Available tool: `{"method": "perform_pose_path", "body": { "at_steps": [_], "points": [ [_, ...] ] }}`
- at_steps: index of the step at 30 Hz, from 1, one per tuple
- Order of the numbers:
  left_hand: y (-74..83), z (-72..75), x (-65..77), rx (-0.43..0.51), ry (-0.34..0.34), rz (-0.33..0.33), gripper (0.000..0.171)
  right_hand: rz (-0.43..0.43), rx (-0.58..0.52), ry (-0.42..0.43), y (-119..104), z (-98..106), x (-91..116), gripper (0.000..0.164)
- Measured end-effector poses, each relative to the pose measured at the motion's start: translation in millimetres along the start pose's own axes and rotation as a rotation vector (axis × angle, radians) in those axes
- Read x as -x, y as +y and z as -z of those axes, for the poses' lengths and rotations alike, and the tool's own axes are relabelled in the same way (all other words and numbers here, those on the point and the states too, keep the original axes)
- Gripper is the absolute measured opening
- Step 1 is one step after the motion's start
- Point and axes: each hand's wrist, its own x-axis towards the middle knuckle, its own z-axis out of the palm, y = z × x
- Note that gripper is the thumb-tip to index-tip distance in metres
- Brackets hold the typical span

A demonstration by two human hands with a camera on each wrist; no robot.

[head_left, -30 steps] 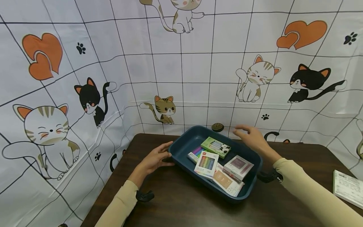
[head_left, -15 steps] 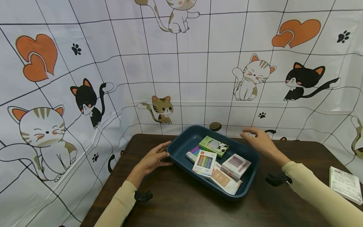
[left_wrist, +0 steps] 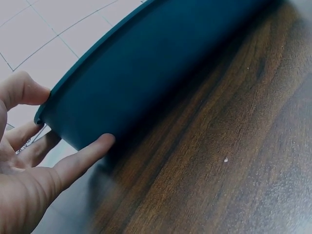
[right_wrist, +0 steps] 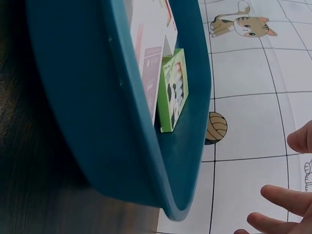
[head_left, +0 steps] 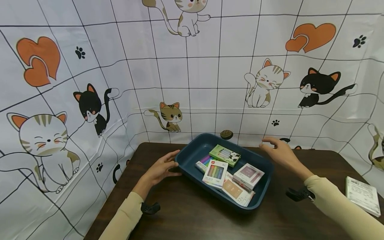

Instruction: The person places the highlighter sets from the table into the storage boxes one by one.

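Note:
A dark teal plastic bin point(head_left: 192, 151) sits at an angle on the table in the head view. Inside it lie a green box with a panda print point(head_left: 224, 155), a white box with rainbow-coloured sticks point(head_left: 215, 173), a white box with a mauve panel point(head_left: 248, 176), a flat box with a tan panel point(head_left: 237, 190) and a purple-and-green item point(head_left: 206, 161), partly covered. My left hand point(head_left: 159, 169) touches the bin's left end, fingertips against rim and outer wall point(left_wrist: 102, 100), fingers fairly straight. Beyond the bin's right end, my right hand point(head_left: 282, 154) hovers apart from it, fingers loosely bent, holding nothing.
The brown wooden table point(head_left: 192, 223) ends at the back against a white cat-print sheet point(head_left: 204, 73). Toward the table's right edge lies a white printed pack point(head_left: 362, 196).
My right hand has moved rightward, away from the bin's far rim. My left hand stays at the bin's left end. The view has shifted slightly; the bin's contents look unchanged.

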Motion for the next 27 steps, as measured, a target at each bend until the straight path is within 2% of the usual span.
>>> {"method": "perform_pose_path", "body": {
  "at_steps": [10,27],
  "points": [
    [-9.1,-1.3,-1.7,0.025,-0.017,0.012,0.066,0.018,-0.015,0.005,9.8,2.2,10.7,0.063],
    [-3.9,2.8,-1.6,-0.004,-0.042,-0.026,0.066,-0.079,-0.029,0.006,34.5,23.6,27.3,0.070]
  ]
}}
